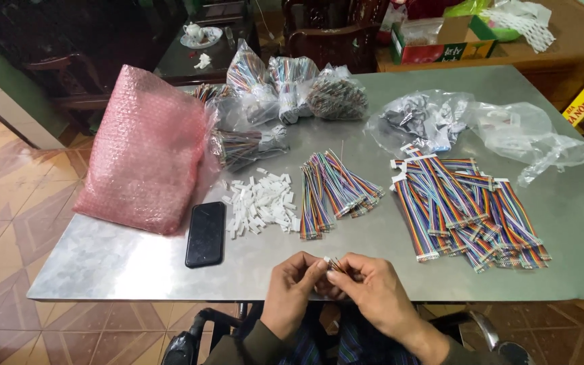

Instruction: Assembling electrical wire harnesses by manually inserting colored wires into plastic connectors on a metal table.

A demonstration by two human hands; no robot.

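Both grips, my left hand (pixel 292 287) and right hand (pixel 372 287), pinch one striped cable (pixel 336 264) between them at the counter's (pixel 123 260) near edge.

table (pixel 136 263): bare metal sheet, dull grey, smooth, faint sheen
bubble wrap (pixel 144 152): pink plastic, bumpy, slightly glossy
phone (pixel 206 234): black glass face, glossy
connectors (pixel 262 201): white plastic, matt; small hard pieces in a loose heap
loose wires (pixel 332 189): plastic-coated, many colours, smooth
ribbon cables (pixel 464 209): flat rainbow plastic strips; white plastic ends
bags (pixel 528 132): thin clear plastic film, crinkled, shiny
bagged wires (pixel 292 88): coloured plastic bundles under glossy film
box (pixel 441 42): printed cardboard
floor (pixel 8 203): brown tiles, glazed, reflective
chairs (pixel 332 40): dark wood, polished
sleeves (pixel 251 341): olive cloth, matt
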